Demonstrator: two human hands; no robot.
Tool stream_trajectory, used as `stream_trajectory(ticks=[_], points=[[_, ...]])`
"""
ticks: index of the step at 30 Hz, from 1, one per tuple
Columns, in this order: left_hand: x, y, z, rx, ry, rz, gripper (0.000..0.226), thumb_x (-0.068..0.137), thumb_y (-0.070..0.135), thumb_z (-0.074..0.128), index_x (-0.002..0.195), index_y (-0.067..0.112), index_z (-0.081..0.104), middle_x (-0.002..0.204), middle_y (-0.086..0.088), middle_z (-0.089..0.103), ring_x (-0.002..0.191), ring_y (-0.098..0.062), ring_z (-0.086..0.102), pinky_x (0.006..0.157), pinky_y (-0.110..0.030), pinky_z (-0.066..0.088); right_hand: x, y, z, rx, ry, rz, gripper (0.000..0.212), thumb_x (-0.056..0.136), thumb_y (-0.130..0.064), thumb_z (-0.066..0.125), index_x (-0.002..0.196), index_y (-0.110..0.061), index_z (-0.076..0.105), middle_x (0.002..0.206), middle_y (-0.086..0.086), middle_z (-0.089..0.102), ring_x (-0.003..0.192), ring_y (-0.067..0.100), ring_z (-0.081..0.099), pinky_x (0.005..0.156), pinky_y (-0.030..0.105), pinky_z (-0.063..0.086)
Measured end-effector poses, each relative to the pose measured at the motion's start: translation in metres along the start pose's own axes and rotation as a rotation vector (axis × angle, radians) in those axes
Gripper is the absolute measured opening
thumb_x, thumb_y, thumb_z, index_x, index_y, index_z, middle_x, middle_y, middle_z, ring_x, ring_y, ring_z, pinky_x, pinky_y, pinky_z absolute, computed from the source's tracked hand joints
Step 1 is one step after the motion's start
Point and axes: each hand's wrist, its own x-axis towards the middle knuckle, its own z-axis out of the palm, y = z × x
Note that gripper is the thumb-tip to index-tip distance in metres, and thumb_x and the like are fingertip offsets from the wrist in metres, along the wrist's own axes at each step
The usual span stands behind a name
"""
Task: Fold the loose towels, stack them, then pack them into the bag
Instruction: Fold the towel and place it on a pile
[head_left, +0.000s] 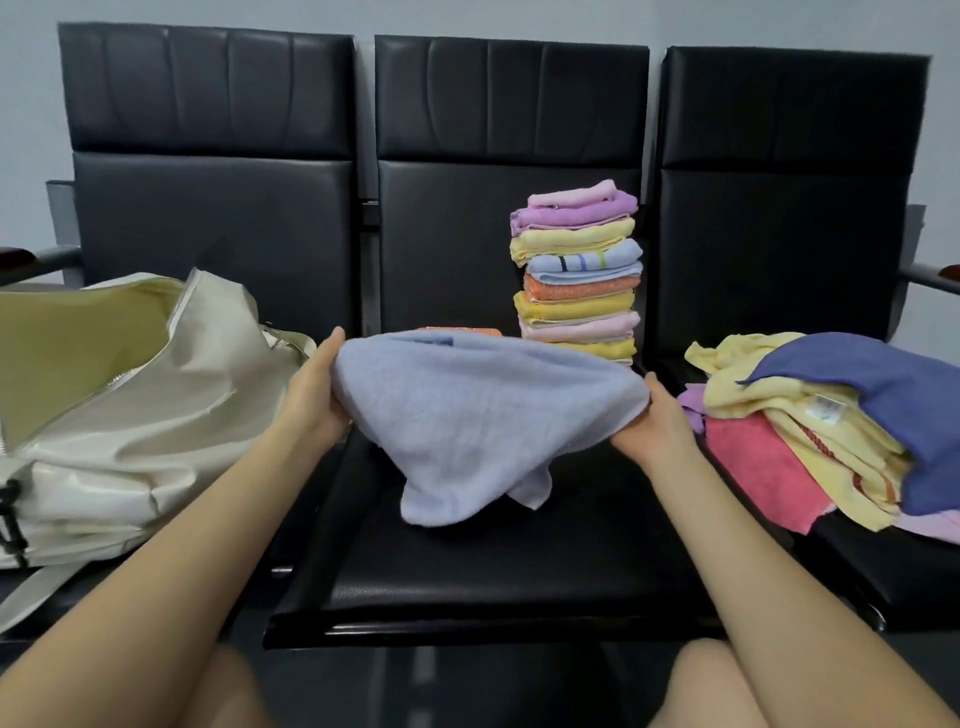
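A pale lavender-blue towel (478, 415) hangs in the air over the middle black seat (498, 566), stretched between both hands and sagging to a point below. My left hand (314, 389) grips its left edge and my right hand (652, 423) grips its right edge. Behind it, a tall stack of folded towels (579, 270) in pink, purple, yellow, blue and orange stands on the same seat. An orange folded towel (460, 330) peeks out just behind the held one. The cream bag (130, 395) lies unzipped on the left seat.
A heap of loose towels (831, 421), yellow, dark blue, pink and purple, covers the right seat. Three black padded chairs stand in a row against a pale wall, with armrests at both far ends. My knees show at the bottom edge.
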Motion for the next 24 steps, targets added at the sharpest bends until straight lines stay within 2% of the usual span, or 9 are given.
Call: stream_trajectory(ticks=[2, 4, 6, 9, 11, 14, 16, 20, 24], points=[[0.002, -0.002, -0.001, 0.004, -0.002, 0.000, 0.055, 0.090, 0.050, 0.059, 0.123, 0.007, 0.062, 0.116, -0.008, 0.070, 0.111, -0.022, 0.065, 0.092, -0.037, 0.050, 0.001, 0.000, -0.005, -0.040, 0.016, -0.062, 0.026, 0.107, -0.011, 0.029, 0.105, -0.007, 0.054, 0.089, -0.010, 0.074, 0.060, -0.006, 0.062, 0.065, 0.009, 0.051], [0.003, -0.008, 0.002, 0.110, 0.004, -0.014, 0.045, 0.091, 0.048, 0.058, 0.120, 0.013, 0.064, 0.114, -0.004, 0.070, 0.108, -0.018, 0.065, 0.092, -0.036, 0.049, 0.001, 0.003, -0.010, -0.047, -0.013, -0.046, 0.032, 0.105, -0.023, 0.036, 0.121, -0.005, 0.056, 0.129, 0.011, 0.063, 0.082, 0.009, 0.068, 0.073, 0.026, 0.053], [0.005, -0.015, 0.000, 0.284, 0.002, -0.036, 0.042, 0.089, 0.048, 0.060, 0.117, 0.018, 0.067, 0.117, -0.003, 0.069, 0.113, -0.019, 0.062, 0.100, -0.039, 0.046, 0.007, 0.009, -0.016, -0.239, 0.023, 0.035, 0.036, 0.100, -0.033, 0.048, 0.123, -0.008, 0.059, 0.128, 0.015, 0.062, 0.100, 0.024, 0.065, 0.080, 0.036, 0.052], [0.001, -0.023, -0.008, 0.726, -0.120, -0.087, 0.044, 0.079, 0.058, 0.064, 0.104, 0.022, 0.072, 0.108, -0.004, 0.070, 0.109, -0.022, 0.062, 0.100, -0.041, 0.047, 0.005, 0.021, -0.014, -1.419, 0.060, 0.133, 0.023, 0.094, -0.036, 0.059, 0.105, -0.015, 0.061, 0.112, 0.011, 0.066, 0.093, 0.020, 0.062, 0.085, 0.037, 0.051], [-0.009, -0.022, -0.011, 1.076, -0.193, -0.149, 0.041, 0.076, 0.060, 0.067, 0.095, 0.023, 0.069, 0.099, 0.001, 0.068, 0.099, -0.016, 0.063, 0.088, -0.033, 0.050, 0.002, 0.023, -0.016, -1.935, -0.045, 0.119, 0.017, 0.091, -0.034, 0.062, 0.091, -0.019, 0.053, 0.099, 0.008, 0.062, 0.078, 0.018, 0.057, 0.071, 0.035, 0.050], [-0.021, -0.019, -0.015, 1.203, -0.232, -0.116, 0.048, 0.076, 0.052, 0.068, 0.095, 0.009, 0.070, 0.096, -0.003, 0.069, 0.094, -0.020, 0.065, 0.086, -0.033, 0.051, -0.012, 0.022, -0.022, -1.655, -0.052, 0.116, 0.020, 0.086, -0.031, 0.068, 0.093, -0.017, 0.055, 0.085, 0.000, 0.060, 0.071, 0.012, 0.055, 0.060, 0.023, 0.042], [-0.034, -0.011, -0.015, 1.041, -0.217, -0.035, 0.030, 0.093, 0.034, 0.061, 0.100, 0.006, 0.070, 0.099, -0.007, 0.071, 0.098, -0.025, 0.066, 0.086, -0.034, 0.049, -0.024, 0.022, -0.024, -1.464, -0.163, 0.004, 0.010, 0.089, -0.020, 0.066, 0.098, -0.015, 0.065, 0.092, -0.001, 0.068, 0.080, 0.011, 0.064, 0.066, 0.019, 0.048], [-0.069, 0.016, 0.004, 0.605, -0.227, 0.127, 0.025, 0.102, 0.017, 0.043, 0.099, 0.015, 0.068, 0.092, 0.002, 0.074, 0.091, -0.013, 0.068, 0.071, -0.021, 0.052, -0.046, 0.007, -0.007, -1.001, -0.129, -0.297, 0.015, 0.095, -0.018, 0.059, 0.107, -0.017, 0.068, 0.109, 0.006, 0.070, 0.111, 0.026, 0.064, 0.087, 0.034, 0.052], [-0.096, 0.037, 0.023, 0.259, -0.179, 0.000, 0.026, 0.103, 0.027, 0.041, 0.107, 0.015, 0.064, 0.095, 0.002, 0.074, 0.087, -0.010, 0.069, 0.068, -0.023, 0.052, -0.083, -0.022, 0.016, -0.534, -0.040, -0.230, 0.011, 0.098, -0.025, 0.056, 0.097, -0.019, 0.064, 0.093, 0.003, 0.073, 0.076, 0.015, 0.072, 0.058, 0.024, 0.054]])
